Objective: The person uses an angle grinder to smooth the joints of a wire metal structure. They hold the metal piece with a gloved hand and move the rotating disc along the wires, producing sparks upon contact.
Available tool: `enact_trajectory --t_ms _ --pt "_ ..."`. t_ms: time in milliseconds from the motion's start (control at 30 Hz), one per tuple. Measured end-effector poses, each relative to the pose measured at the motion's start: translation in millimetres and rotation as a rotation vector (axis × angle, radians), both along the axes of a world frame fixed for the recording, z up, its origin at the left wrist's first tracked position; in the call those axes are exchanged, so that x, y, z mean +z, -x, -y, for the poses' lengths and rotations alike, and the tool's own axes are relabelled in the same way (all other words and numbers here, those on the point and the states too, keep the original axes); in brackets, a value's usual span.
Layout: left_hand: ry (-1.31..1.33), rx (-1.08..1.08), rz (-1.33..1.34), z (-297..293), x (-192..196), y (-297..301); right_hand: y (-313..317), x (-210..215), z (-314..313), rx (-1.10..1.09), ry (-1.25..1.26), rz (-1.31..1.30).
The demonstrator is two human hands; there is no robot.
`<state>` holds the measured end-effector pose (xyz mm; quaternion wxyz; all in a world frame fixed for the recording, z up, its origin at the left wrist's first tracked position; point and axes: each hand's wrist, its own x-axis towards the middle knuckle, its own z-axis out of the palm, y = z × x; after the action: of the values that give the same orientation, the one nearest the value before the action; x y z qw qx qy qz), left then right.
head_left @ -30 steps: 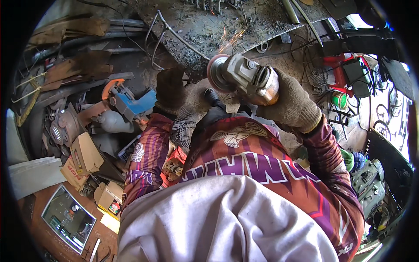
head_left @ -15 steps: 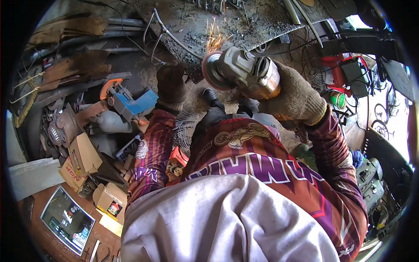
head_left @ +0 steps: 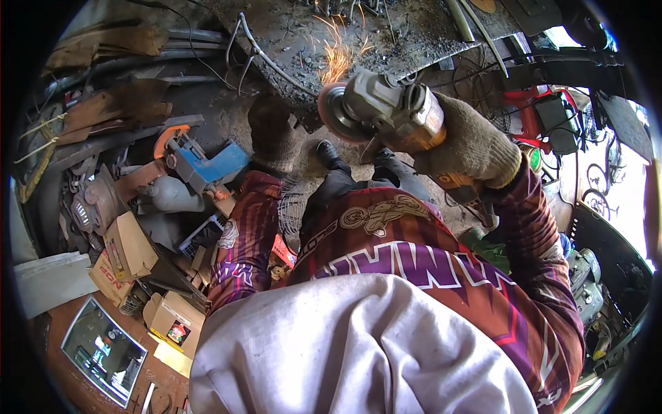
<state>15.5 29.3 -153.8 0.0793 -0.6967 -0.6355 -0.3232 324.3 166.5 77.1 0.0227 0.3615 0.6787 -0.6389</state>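
Note:
My right hand (head_left: 476, 138), in a knitted work glove, is wrapped round the body of an angle grinder (head_left: 393, 110). The grinder's disc (head_left: 338, 110) points left at the near edge of a metal worktable (head_left: 407, 45), and orange sparks (head_left: 336, 61) spray away over the tabletop. My left hand (head_left: 271, 134), in a dark glove, is just left of the disc, close to the table's near corner. Its fingers are lost in shadow, so their grip does not show. What the disc touches is hidden behind it.
A bent metal rod (head_left: 276, 63) hangs over the table's left corner. On the left lie a blue-and-orange machine (head_left: 207, 162), metal scraps and cardboard boxes (head_left: 129, 245). To the right are a red-framed machine (head_left: 531, 114), cables and a green-lidded can (head_left: 532, 157). My shoes (head_left: 329, 153) stand beneath.
The sparks spread wider across the tabletop than before. The grinder and my right hand have shifted very slightly; my left hand stays near the table corner.

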Motion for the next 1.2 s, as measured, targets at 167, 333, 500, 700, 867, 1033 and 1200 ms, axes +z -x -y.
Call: enact_trajectory --t_ms 167,333,500,700,867,1033,1200 --pt "-0.03 -0.017 0.017 -3 2 3 1 -1 -4 0.011 0.053 0.013" --pt "0.088 0.079 -0.111 20 -5 -3 -7 1 18 0.016 -0.236 -0.054" --pt "0.239 0.052 -0.153 32 43 -12 -9 -1 36 -0.023 -0.438 0.13" --pt "0.492 0.077 0.186 19 65 -17 0 -5 40 0.004 -0.51 0.232" --pt "0.243 0.025 -0.123 32 83 -22 3 -3 46 0.017 -0.649 0.246" --pt "0.272 0.082 -0.167 39 88 -26 1 10 53 0.032 -0.581 0.338" --pt "0.292 0.006 -0.121 40 101 -24 3 -8 46 0.009 -0.682 0.172"
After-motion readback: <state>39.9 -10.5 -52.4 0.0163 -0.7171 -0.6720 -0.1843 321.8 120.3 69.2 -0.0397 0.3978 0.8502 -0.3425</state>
